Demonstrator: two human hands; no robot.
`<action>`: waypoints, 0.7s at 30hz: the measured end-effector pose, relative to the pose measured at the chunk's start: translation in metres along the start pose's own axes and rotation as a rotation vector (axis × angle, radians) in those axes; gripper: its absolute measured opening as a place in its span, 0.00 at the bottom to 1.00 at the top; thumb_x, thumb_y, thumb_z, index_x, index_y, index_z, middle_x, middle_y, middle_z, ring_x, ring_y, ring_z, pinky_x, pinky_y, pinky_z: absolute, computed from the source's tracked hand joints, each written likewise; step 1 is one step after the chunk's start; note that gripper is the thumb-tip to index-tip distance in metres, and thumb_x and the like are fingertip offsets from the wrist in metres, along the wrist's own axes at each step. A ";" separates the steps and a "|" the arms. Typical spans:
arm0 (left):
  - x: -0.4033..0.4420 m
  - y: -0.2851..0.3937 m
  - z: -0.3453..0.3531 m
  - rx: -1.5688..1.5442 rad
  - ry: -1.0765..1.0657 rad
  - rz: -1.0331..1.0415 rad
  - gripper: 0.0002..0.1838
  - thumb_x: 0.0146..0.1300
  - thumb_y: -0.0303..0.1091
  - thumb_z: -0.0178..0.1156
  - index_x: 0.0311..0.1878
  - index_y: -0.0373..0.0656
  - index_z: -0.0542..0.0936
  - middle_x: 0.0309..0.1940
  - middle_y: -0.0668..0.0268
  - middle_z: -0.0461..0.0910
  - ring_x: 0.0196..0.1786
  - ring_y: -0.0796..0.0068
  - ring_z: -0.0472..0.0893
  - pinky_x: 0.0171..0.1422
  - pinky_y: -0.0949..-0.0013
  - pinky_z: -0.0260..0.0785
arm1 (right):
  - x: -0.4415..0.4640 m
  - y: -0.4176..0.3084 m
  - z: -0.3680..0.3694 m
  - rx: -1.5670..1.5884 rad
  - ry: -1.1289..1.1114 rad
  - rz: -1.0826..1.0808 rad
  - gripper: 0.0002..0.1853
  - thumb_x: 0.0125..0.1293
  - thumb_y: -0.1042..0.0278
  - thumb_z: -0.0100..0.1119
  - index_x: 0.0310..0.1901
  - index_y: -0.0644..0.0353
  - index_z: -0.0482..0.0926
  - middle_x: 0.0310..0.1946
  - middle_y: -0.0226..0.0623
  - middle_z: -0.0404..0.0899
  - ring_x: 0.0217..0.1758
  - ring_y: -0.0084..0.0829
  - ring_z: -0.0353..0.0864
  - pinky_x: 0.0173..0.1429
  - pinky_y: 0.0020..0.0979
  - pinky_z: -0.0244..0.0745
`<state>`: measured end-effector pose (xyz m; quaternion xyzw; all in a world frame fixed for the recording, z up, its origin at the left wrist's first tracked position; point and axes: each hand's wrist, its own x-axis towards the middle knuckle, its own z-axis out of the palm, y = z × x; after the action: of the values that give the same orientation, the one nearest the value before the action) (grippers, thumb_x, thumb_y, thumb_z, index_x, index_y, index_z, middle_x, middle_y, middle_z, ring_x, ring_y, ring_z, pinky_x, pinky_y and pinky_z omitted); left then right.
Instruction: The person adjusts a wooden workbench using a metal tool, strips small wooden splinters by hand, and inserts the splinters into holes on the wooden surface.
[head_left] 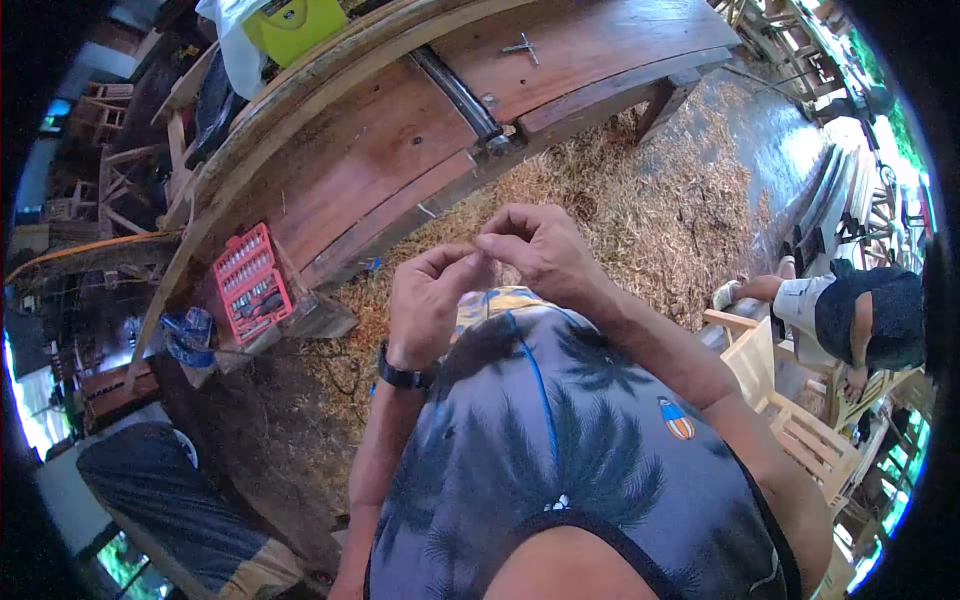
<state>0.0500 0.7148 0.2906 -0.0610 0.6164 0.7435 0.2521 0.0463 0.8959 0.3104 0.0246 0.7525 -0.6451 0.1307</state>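
My left hand (425,300), with a dark watch at the wrist, is held in front of my belly with thumb and forefinger pinched. Opposite it, my right hand (545,250) is also pinched, and its fingertips meet those of the left. Anything between them is too small or hidden to make out. Beyond the hands stands a wooden workbench (350,190). On its left end lies an open red socket set case (250,285) with rows of metal pieces. A small cross-shaped metal tool (521,48) rests on the far part of the bench.
A dark metal bar (455,95) crosses the bench top. A lime-green case (300,28) sits at the back. Wood shavings (660,190) cover the floor. At the right, another person (865,315) bends beside light wooden frames (815,440). A blue bundle (188,335) is near the socket set.
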 end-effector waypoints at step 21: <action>0.009 -0.013 -0.009 -0.537 -0.284 -0.147 0.09 0.64 0.31 0.55 0.34 0.35 0.79 0.30 0.60 0.82 0.34 0.65 0.82 0.46 0.59 0.78 | -0.002 0.014 -0.004 0.410 -0.307 -0.085 0.03 0.71 0.74 0.57 0.39 0.63 0.78 0.37 0.28 0.75 0.42 0.17 0.74 0.47 0.23 0.71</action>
<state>0.0461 0.7103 0.2728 -0.0653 0.3503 0.8607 0.3637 0.0502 0.9026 0.2973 -0.0794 0.5779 -0.7851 0.2083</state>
